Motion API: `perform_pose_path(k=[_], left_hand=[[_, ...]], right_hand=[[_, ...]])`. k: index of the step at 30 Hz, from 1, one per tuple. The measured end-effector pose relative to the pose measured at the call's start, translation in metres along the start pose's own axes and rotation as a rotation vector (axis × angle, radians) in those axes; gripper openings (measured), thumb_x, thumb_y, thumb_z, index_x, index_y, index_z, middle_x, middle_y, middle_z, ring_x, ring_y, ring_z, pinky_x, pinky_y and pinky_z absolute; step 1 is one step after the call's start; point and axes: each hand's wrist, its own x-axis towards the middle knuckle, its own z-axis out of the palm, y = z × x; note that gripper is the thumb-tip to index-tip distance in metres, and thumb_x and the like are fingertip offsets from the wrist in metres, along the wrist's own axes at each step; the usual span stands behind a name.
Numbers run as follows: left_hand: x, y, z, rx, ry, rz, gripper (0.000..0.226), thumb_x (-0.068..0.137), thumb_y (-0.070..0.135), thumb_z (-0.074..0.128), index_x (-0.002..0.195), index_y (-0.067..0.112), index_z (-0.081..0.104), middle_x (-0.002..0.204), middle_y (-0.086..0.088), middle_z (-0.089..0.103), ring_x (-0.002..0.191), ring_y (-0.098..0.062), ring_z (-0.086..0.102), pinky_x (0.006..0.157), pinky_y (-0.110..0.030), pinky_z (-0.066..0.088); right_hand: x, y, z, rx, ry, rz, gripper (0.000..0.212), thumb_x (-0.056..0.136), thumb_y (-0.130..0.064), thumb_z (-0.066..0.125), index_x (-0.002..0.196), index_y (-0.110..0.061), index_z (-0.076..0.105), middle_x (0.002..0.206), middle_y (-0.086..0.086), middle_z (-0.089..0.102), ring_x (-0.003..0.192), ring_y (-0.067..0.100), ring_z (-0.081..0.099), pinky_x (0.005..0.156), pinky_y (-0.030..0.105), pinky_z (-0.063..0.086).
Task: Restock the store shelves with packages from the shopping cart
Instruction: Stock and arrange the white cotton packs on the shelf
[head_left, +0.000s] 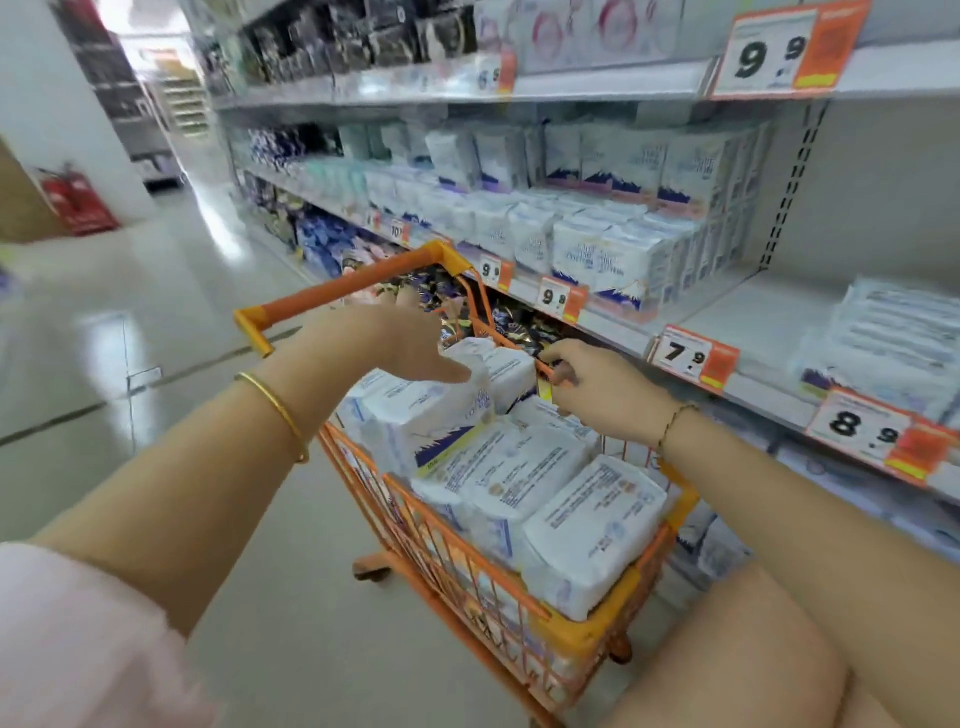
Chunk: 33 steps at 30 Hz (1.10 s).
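- Packages (519, 467) fill the shopping cart (618, 587), parked just beside the shelf (753, 322).
- Right hand (597, 384) curls round the cart's rim, likely steadying it.
- Left hand (395, 338), fingers spread, hovers over the top package, ready to grasp.

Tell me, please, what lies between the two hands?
In the head view, white packages standing in the cart lie between the left hand and the right hand.

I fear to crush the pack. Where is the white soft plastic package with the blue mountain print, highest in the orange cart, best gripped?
Probably its upper end, from above: the white soft plastic package stands higher than its neighbours in the orange wire cart, leaving only its top free. The left hand is above it.
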Motion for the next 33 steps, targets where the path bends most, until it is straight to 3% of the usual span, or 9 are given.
perform_pose_path(k=[4,10,15,18,20,22,24,29,33], left_hand=[[-0.007,0.012,0.024,0.015,-0.017,0.050,0.073,0.085,0.065,0.044,0.140,0.018,0.037,0.148,-0.010,0.016,0.137,-0.034,0.017,0.103,-0.051,0.033],[-0.006,0.018,0.053,-0.034,0.135,0.063,0.077,0.080,0.058,0.058,0.140,0.024,0.024,0.133,-0.012,0.033,0.122,-0.032,0.035,0.098,-0.042,0.034],[-0.002,0.028,0.061,-0.024,0.222,0.004,0.070,0.083,0.057,0.054,0.137,0.029,0.021,0.126,-0.014,0.036,0.117,-0.033,0.037,0.094,-0.038,0.033],[-0.003,0.032,0.054,-0.053,0.238,0.011,0.070,0.082,0.049,0.060,0.135,0.025,0.021,0.124,-0.015,0.041,0.115,-0.033,0.039,0.096,-0.039,0.034],[-0.004,0.034,0.039,-0.115,0.247,0.039,0.074,0.078,0.042,0.066,0.132,0.021,0.020,0.122,-0.014,0.043,0.115,-0.033,0.040,0.097,-0.041,0.034],[-0.006,0.042,0.017,-0.204,0.282,0.111,0.075,0.074,0.038,0.069,0.129,0.020,0.021,0.122,-0.011,0.043,0.116,-0.032,0.039,0.100,-0.043,0.032],[-0.004,0.057,-0.007,-0.292,0.345,0.225,0.074,0.073,0.034,0.071,0.126,0.021,0.022,0.122,-0.006,0.042,0.115,-0.029,0.037,0.102,-0.044,0.028],[0.025,0.131,-0.056,-0.407,0.513,0.585,0.073,0.071,0.029,0.072,0.125,0.021,0.024,0.122,0.000,0.042,0.114,-0.023,0.035,0.094,-0.039,0.027],[0.062,0.215,-0.091,-0.461,0.635,0.805,0.069,0.070,0.027,0.073,0.124,0.017,0.032,0.127,0.000,0.045,0.119,-0.022,0.036,0.093,-0.036,0.026]], right_hand=[[0.005,-0.006,0.009,-0.001,0.000,-0.005,0.042,0.095,-0.012,0.044,0.137,-0.012,0.041,0.109,0.009,0.059,0.091,0.024,0.061,0.068,0.029,0.044],[0.005,-0.006,0.009,0.044,0.008,0.008,0.043,0.092,-0.007,0.044,0.134,-0.013,0.043,0.109,0.007,0.059,0.094,0.022,0.060,0.060,0.022,0.040],[0.005,-0.005,0.009,0.048,0.031,0.008,0.043,0.091,-0.007,0.044,0.134,-0.012,0.043,0.110,0.008,0.060,0.096,0.022,0.060,0.073,0.027,0.043],[0.002,-0.004,0.008,0.071,0.045,-0.002,0.043,0.092,-0.007,0.043,0.135,-0.011,0.042,0.112,0.008,0.059,0.095,0.022,0.060,0.070,0.027,0.044],[-0.001,-0.002,0.002,0.118,0.048,0.008,0.041,0.093,-0.008,0.043,0.134,-0.009,0.042,0.117,0.010,0.058,0.097,0.026,0.059,0.076,0.035,0.050],[-0.002,0.005,-0.012,0.203,0.042,0.022,0.046,0.091,-0.011,0.052,0.136,-0.011,0.040,0.125,0.010,0.055,0.102,0.024,0.058,0.088,0.040,0.051],[-0.007,0.018,-0.033,0.322,0.049,0.017,0.065,0.083,-0.015,0.066,0.140,-0.015,0.034,0.137,0.005,0.046,0.113,0.020,0.055,0.094,0.040,0.050],[-0.038,0.073,-0.107,0.297,0.203,0.032,0.091,0.074,-0.010,0.077,0.147,-0.024,0.023,0.145,-0.005,0.033,0.131,0.007,0.035,0.082,-0.002,0.039],[-0.066,0.134,-0.162,-0.013,0.323,0.179,0.082,0.070,-0.028,0.080,0.140,-0.023,0.038,0.142,-0.003,0.042,0.129,0.012,0.041,0.100,0.020,0.035]])
